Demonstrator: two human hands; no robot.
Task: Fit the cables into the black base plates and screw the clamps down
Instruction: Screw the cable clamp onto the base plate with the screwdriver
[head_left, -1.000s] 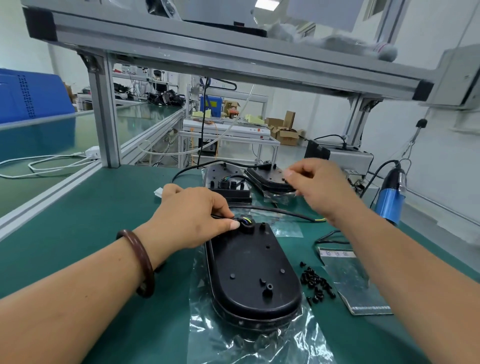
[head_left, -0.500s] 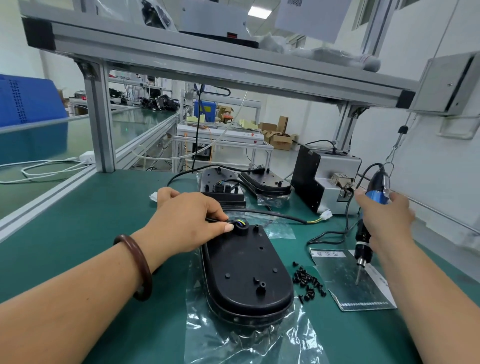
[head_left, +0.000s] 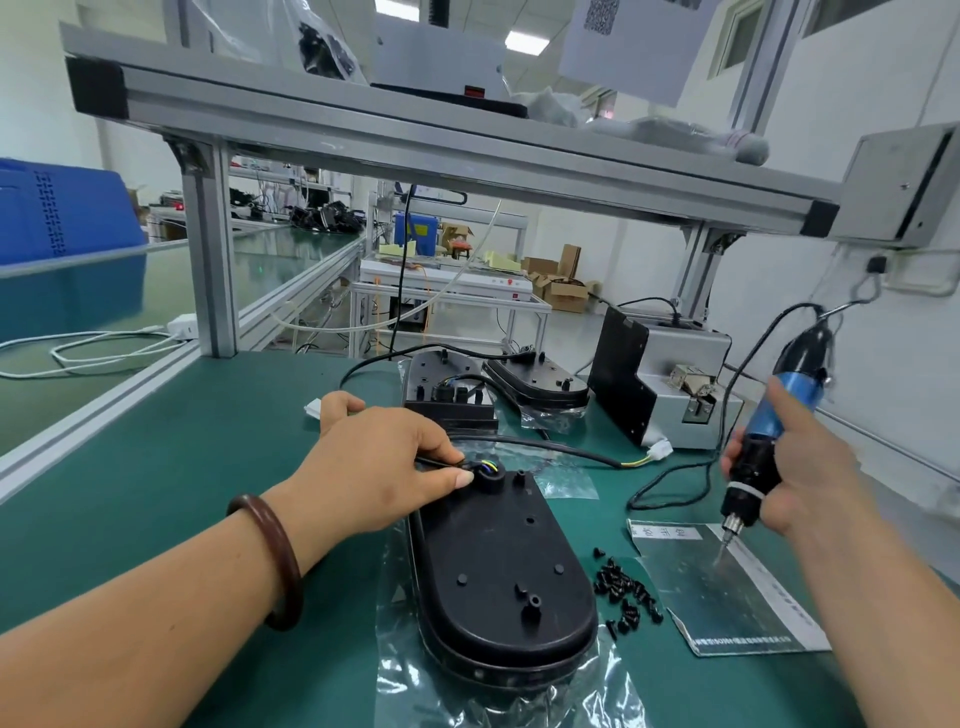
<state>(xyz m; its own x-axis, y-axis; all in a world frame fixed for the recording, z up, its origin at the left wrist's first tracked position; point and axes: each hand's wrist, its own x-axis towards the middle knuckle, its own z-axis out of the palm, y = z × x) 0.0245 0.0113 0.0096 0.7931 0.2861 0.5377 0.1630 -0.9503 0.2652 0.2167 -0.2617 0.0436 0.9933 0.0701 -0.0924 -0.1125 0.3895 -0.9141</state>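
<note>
Mid-fitting, our left hand (head_left: 384, 467) pinches the cable (head_left: 545, 446) into the far end of the plate (head_left: 498, 566) lying mid-table (head_left: 208, 467), our right hand (head_left: 795, 478) grips the driver (head_left: 769, 431), and next we likely need one of the screws (head_left: 623, 590) heaped just right of the plate.

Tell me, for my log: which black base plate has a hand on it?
The nearest base plate: the left hand pinches a cable at it. The two plates behind sit untouched.
</note>
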